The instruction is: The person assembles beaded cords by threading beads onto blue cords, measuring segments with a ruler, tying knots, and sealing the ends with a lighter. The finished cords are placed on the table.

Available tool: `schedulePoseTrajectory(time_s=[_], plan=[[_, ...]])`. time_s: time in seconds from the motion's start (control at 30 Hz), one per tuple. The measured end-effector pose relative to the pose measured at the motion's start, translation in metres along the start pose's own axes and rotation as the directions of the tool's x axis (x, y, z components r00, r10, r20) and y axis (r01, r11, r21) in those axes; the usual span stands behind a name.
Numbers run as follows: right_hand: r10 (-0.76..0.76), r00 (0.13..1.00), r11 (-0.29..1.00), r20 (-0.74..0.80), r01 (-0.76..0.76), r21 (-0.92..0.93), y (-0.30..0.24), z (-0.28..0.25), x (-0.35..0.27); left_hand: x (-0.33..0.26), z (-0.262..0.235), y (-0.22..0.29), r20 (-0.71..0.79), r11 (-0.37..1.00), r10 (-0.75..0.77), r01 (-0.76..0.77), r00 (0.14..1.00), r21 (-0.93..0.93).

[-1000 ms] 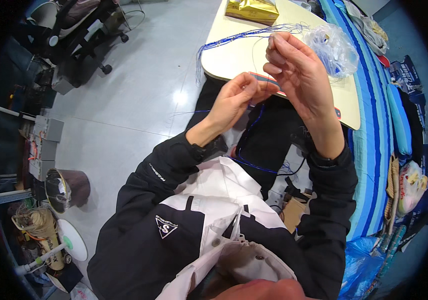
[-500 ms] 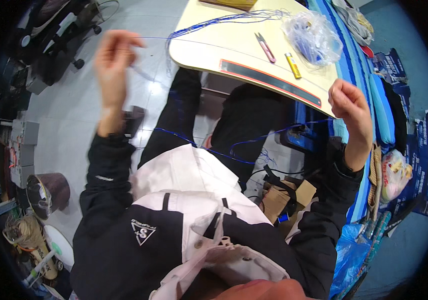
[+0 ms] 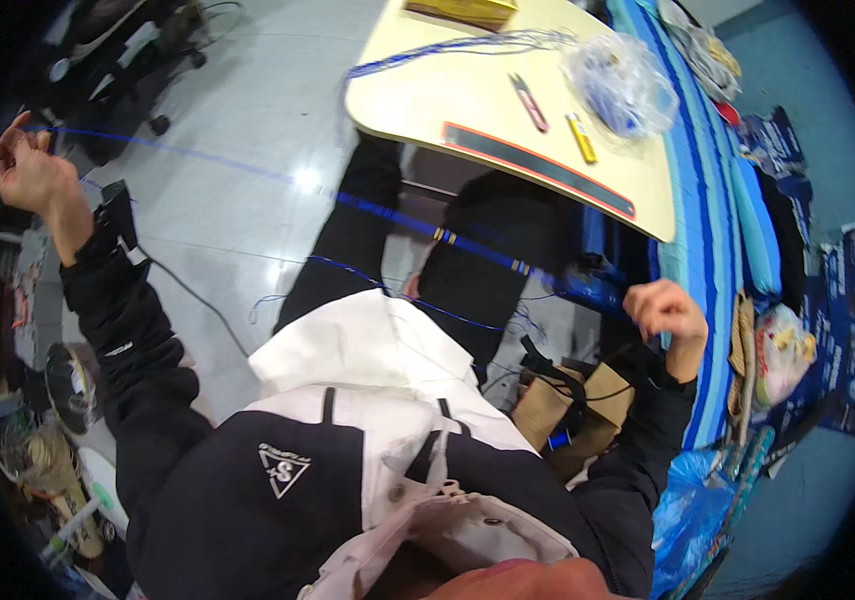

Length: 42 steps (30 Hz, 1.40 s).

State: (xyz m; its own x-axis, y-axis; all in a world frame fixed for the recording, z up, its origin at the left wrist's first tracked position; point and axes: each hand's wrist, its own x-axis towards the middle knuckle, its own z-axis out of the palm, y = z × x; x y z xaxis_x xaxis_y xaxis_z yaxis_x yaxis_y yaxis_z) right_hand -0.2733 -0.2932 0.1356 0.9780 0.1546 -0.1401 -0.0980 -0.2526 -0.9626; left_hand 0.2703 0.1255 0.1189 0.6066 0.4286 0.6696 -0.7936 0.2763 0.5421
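Observation:
A thin blue cord [image 3: 238,160] stretches across in front of me between my two hands, blurred by motion. Two short yellow-gold marks show on it over my right knee. My left hand [image 3: 36,172], far out at the left, pinches one end between its fingers. At the right, below the table corner, my right hand [image 3: 666,308] is closed, with the cord's other end running to it. Over my legs lies another blue strand [image 3: 418,298], with loose, tangled ends at its right.
The pale table [image 3: 398,105] holds a bundle of blue cords [image 3: 438,46], pink-handled thread snips [image 3: 528,103], a small yellow tube [image 3: 581,138], a dark ruler [image 3: 538,168], a clear plastic bag [image 3: 623,85] and a yellow box [image 3: 463,12]. An open cardboard box [image 3: 598,395] stands beside my right leg.
My left hand has swung far out to the left, and my right hand has dropped lower. The cord has come off the tabletop and now spans the space above my legs.

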Motion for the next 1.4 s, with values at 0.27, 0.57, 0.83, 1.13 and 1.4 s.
schedulePoseTrajectory(time_s=[0.27,0.57,0.83,1.13,1.4], plan=[[0.2,0.958,0.963,0.205,-0.154,-0.221,0.003,0.043,0.154,0.016,0.01,0.048,-0.006,0.987,-0.008,0.007,1.0,-0.161],[-0.146,0.978,0.962,0.146,0.106,0.252,-0.02,0.216,0.325,0.011,0.02,0.055,0.103,0.994,0.095,-0.088,0.99,-0.069],[0.036,0.998,0.961,-0.053,-0.02,0.277,-0.054,0.101,0.245,0.024,-0.043,-0.024,-0.117,0.979,-0.06,0.082,0.991,0.187],[0.195,0.929,0.932,0.315,-0.276,0.236,-0.079,0.101,0.255,-0.04,-0.009,-0.03,0.193,0.947,-0.31,0.321,0.931,-0.028],[-0.233,0.971,0.701,-0.048,0.134,-0.7,-0.217,0.052,0.311,-0.166,0.064,-0.023,0.502,0.523,-0.684,0.835,0.529,-0.167]])
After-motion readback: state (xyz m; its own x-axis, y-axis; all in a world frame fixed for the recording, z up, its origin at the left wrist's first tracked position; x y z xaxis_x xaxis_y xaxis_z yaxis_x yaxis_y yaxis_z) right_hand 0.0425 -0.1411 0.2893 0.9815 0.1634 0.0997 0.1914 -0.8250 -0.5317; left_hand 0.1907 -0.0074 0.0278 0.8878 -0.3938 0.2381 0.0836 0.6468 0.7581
